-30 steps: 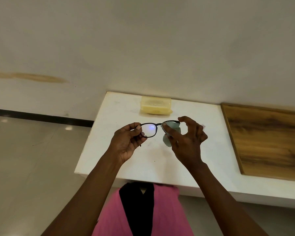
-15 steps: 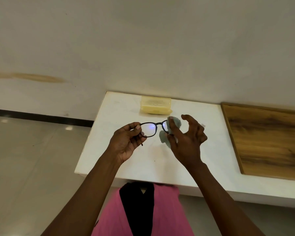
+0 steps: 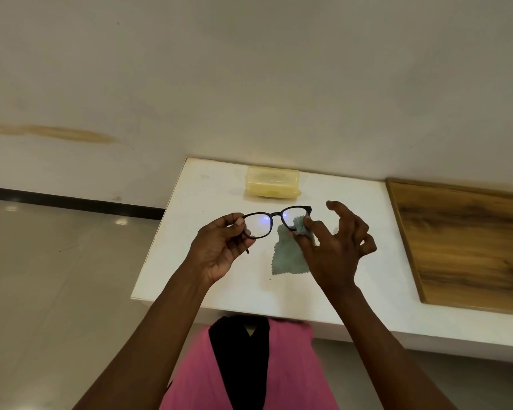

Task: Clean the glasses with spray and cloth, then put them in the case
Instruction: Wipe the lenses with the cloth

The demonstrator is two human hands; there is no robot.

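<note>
Black-framed glasses point(image 3: 274, 214) are held up above the white table point(image 3: 208, 184). My left hand point(image 3: 219, 250) grips their left end between thumb and fingers. My right hand point(image 3: 335, 250) pinches a grey-green cloth point(image 3: 289, 257) against the lower edge of the right lens, its other fingers spread; most of the cloth hangs loose below. A closed pale yellow glasses case point(image 3: 273, 182) lies at the table's far edge by the wall. No spray bottle is in view.
A wooden board point(image 3: 465, 244) covers the table's right part. The wall runs right behind the table, and a tiled floor point(image 3: 57, 276) lies to the left. My pink and black clothing point(image 3: 249, 368) shows below the table's near edge.
The cloth has dropped from covering the right lens to hanging below it, and that lens now shows uncovered. My right hand has shifted slightly right and down. The left hand has kept its grip.
</note>
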